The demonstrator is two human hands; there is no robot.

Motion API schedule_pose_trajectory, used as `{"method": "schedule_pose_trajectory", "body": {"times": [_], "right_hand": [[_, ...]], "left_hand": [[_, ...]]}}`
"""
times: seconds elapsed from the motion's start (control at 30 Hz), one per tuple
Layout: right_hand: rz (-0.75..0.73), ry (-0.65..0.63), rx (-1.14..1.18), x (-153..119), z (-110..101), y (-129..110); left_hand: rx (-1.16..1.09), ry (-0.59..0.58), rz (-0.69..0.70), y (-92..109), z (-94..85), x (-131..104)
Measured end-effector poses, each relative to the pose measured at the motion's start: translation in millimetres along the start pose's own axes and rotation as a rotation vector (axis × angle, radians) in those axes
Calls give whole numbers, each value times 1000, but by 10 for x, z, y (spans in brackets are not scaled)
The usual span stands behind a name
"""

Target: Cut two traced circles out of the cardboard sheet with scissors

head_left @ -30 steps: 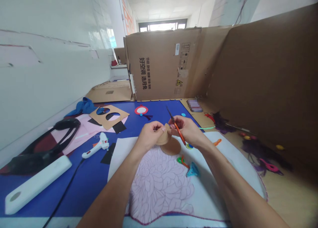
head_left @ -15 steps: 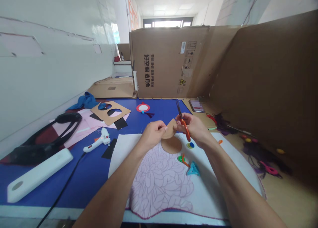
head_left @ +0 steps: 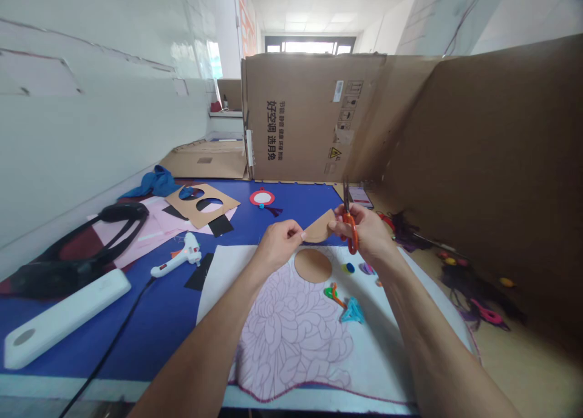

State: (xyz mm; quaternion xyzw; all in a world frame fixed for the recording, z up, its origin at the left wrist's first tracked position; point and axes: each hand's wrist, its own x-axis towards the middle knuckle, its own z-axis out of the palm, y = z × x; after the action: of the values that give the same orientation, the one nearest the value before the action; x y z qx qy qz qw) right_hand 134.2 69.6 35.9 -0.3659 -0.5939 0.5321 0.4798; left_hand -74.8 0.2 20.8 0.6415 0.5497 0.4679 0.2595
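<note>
My left hand (head_left: 279, 245) pinches the lower left corner of a brown cardboard piece (head_left: 319, 228), which has a curved lower edge. At its other end, the fingers of my right hand (head_left: 370, 231) grip the same piece. Orange-handled scissors (head_left: 351, 236) also sit in my right hand, blades pointing up and away from the cardboard. Just below the held piece, a round brown cardboard disc (head_left: 313, 266) lies flat on a white cloth (head_left: 387, 339) with a flower pattern. Small blue-and-yellow (head_left: 348, 268), green (head_left: 330, 293) and light-blue (head_left: 353, 310) items lie on the cloth.
To the left are a white glue gun (head_left: 180, 258) with a black cord, a long white bar (head_left: 68, 318) and a cardboard sheet with oval holes (head_left: 218, 194). A red-rimmed disc (head_left: 262, 197) lies farther back. Tall cardboard walls (head_left: 310, 120) stand behind and at the right.
My right hand has moved right with the scissors, and the blades have swung more upright. The held cardboard has risen and tilted, now apart from the disc in view.
</note>
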Motion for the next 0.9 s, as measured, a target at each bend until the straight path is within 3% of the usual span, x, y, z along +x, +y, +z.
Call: {"method": "schedule_pose_trajectory", "body": {"times": [0.2, 0.33, 0.53, 0.67, 0.77, 0.9], "right_hand": [[-3, 30, 2, 37, -39, 54], [-61, 65, 11, 35, -26, 50], [-230, 71, -27, -6, 30, -2], [-290, 4, -32, -58, 90, -33], [-322, -46, -47, -88, 119, -35], [-339, -97, -2, -93, 133, -14]], "left_hand": [[-52, 42, -19, -16, 33, 9], [-213, 69, -139, 14, 36, 3], [-837, -34, -615, 126, -106, 20], [-1004, -113, -820, 171, -148, 37], [-1057, -129, -841, 200, -108, 12], [-1072, -52, -784, 236, -61, -18]]}}
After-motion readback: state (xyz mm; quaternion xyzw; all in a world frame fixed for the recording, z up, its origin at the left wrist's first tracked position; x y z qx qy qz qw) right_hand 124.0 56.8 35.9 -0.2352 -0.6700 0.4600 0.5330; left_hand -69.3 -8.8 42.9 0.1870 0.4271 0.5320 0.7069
